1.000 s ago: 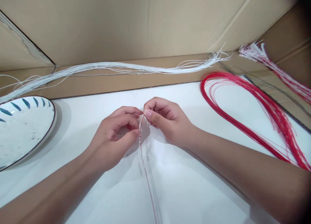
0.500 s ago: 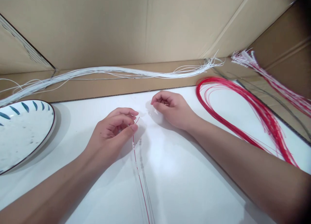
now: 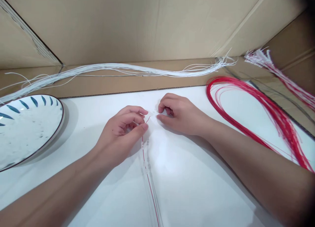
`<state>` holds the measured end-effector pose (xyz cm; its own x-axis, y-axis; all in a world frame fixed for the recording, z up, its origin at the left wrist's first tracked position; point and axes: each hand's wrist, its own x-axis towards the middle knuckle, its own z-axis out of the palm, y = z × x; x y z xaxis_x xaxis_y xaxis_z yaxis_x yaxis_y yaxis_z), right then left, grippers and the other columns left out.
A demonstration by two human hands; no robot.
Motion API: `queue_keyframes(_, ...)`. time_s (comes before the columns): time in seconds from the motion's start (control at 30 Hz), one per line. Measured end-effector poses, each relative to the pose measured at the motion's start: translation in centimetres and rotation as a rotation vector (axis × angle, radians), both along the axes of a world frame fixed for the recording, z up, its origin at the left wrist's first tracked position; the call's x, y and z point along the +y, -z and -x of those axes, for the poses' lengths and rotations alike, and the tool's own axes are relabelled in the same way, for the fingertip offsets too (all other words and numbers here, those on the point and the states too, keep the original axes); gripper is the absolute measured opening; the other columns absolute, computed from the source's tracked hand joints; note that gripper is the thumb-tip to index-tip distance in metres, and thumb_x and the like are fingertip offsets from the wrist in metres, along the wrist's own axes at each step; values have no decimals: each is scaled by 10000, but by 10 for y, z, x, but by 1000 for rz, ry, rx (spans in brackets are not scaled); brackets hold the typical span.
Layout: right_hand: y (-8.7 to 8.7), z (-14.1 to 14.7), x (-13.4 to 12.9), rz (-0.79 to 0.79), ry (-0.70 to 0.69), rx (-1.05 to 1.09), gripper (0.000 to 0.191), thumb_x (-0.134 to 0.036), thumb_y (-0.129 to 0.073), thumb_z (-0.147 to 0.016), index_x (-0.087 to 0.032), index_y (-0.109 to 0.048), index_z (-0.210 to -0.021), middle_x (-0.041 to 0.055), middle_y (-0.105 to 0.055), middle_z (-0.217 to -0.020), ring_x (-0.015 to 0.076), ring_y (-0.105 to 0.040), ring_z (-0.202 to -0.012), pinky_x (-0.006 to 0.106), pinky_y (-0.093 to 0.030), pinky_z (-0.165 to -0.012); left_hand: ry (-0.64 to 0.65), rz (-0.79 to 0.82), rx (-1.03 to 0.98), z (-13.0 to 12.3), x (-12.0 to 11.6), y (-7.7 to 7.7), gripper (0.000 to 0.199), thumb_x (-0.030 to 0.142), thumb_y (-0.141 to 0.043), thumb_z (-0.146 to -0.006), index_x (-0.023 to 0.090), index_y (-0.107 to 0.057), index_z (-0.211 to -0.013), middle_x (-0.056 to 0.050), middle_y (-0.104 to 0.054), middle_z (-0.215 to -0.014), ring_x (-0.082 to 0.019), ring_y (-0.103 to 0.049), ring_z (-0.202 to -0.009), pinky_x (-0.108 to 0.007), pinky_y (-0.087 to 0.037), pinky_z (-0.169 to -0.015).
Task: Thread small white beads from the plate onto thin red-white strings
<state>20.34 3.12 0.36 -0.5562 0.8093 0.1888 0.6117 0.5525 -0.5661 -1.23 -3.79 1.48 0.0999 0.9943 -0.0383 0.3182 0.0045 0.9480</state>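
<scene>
My left hand (image 3: 126, 126) pinches a thin red cord (image 3: 150, 187) between thumb and fingers, and a short end pokes out above the fingertips. Below the grip the cord runs down to the front edge of the view. Small clear beads (image 3: 146, 168) appear to be strung along it, with their shadows beside them. To the right, my right hand (image 3: 176, 113) rests low over the white board, fingers curled and the thumb a little apart from the index finger. I see nothing between them. Tiny clear pieces (image 3: 155, 112) lie by its fingertips, too small to make out.
A white plate with blue leaf marks (image 3: 31, 135) stands at the left. Along the cardboard wall (image 3: 123, 26) lies a bundle of white cords (image 3: 137, 70). A looped bundle of red cords (image 3: 261, 99) is at the right, with a red-and-white bundle (image 3: 283, 71) behind it.
The whole view has shifted a little, so everything appears further right. My right thumb has come away from the index finger. My left hand keeps its pinch on the red cord.
</scene>
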Motion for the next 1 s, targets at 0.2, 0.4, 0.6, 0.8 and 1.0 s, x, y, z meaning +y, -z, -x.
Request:
queue_keyframes(0.2, 2, -1, 1, 24, -35, 2, 102, -112, -578, -893, -162, -638, -827, 90, -647, -941, 164, -562, -759, 323, -452, -733, -9, 35, 5, -1, -1, -2, 241, 317, -690, -869, 208, -672, -655, -41, -648, -1176, -187, -636, -958, -294, -503, -701)
queue_keyframes(0.4, 6, 3, 0, 144, 63, 361, 75, -198, -653, -886, -172, -637, -817, 38, -635, -833, 138, -549, -706, 294, -450, -657, -12, 21, -5, -1, -2, -3, 220, 305, -696, -864, 220, -685, -662, -32, -655, -1184, -195, -638, -1007, -297, -505, -730)
queue_keyframes(0.6, 2, 18, -12, 707, 36, 921, 331, -398, -888, -754, -156, -666, -796, 2, -678, -671, 108, -628, -600, 243, -527, -592, 41, 31, -38, 1, -2, -2, 230, 295, -705, -866, 222, -683, -649, -22, -663, -1247, -214, -664, -1087, -293, -537, -743)
queue_keyframes(0.8, -2, 22, -19, 908, -22, 955, 267, -266, -922, -696, -136, -698, -762, -6, -711, -627, 85, -657, -559, 202, -569, -581, 49, 47, -63, 0, -2, -2, 225, 305, -711, -871, 217, -685, -666, -19, -678, -1284, -230, -679, -1135, -272, -567, -738)
queue_keyframes(1.0, 0, 20, -17, 704, 70, 760, 88, -141, -772, -751, -137, -684, -747, 0, -696, -630, 96, -655, -590, 221, -550, -597, 19, 51, -40, -2, 0, -2, 209, 294, -713, -864, 218, -704, -669, -7, -696, -1254, -190, -695, -1052, -265, -560, -779)
